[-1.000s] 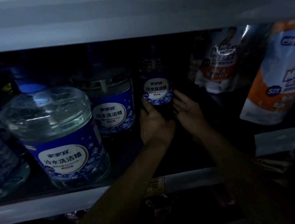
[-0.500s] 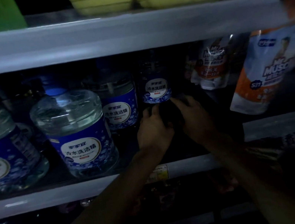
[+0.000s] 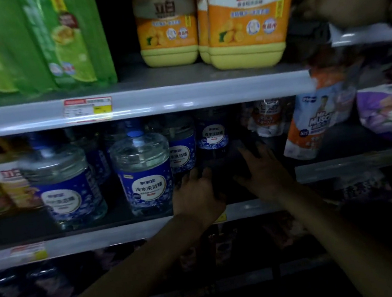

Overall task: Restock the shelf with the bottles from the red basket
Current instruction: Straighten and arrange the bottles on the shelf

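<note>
Head view: left hand (image 3: pixel 197 196) and right hand (image 3: pixel 263 172) flank a bottle (image 3: pixel 213 135), grip unclear, between jug (image 3: pixel 182 153) and pouch (image 3: pixel 312 127).

The single head-worn wide-angle view looks forward and a little downward at a store rack from close in front. It is near enough that both forearms rise from the bottom edge, and the left hand (image 3: pixel 198 197) and right hand (image 3: pixel 264 173) sit just below the frame's centre, at the middle shelf (image 3: pixel 101 239). It faces the rack nearly square-on: the upper shelf (image 3: pixel 181 99) with its yellow jugs (image 3: pixel 246 23) fills the top, the blue-labelled bottles (image 3: pixel 144 172) stand at mid-height left of centre, and a dim lower shelf (image 3: pixel 238 281) falls away beneath the arms, with blur at the frame's edges.
</note>
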A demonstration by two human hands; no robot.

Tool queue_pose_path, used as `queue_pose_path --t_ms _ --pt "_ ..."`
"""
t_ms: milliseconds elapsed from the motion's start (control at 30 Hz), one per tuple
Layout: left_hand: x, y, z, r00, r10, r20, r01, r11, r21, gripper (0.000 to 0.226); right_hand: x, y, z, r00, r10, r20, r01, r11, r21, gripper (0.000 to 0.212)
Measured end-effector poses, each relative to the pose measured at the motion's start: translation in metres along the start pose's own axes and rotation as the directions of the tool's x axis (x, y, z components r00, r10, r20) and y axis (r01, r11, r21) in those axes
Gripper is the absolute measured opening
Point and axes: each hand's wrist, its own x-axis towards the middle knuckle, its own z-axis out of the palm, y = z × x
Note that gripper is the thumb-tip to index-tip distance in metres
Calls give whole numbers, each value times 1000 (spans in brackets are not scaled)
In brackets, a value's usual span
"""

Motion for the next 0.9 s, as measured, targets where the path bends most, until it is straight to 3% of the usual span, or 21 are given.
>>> queue_pose_path --t_ms 200,400,500,600,900 --pt "-35 -20 -42 990 111 -92 -105 992 66 69 -37 -34 -16 993 54 108 -59 997 42 90" --pt "-68 -58 -68 959 165 -232 -142 983 112 69 -58 -93 -12 993 -59 102 45 990 136 90" --pt "-78 -81 -68 952 142 -271 -125 989 77 67 -60 -121 1 987 -129 93 93 943 319 83" --pt "-86 -105 -63 948 109 -299 -90 993 77 70 -56 -138 18 994 -93 59 54 877 477 76" --pt "-73 -140 -43 968 -57 -244 25 991 -132 98 -33 -157 44 998 -55 28 28 810 586 89"
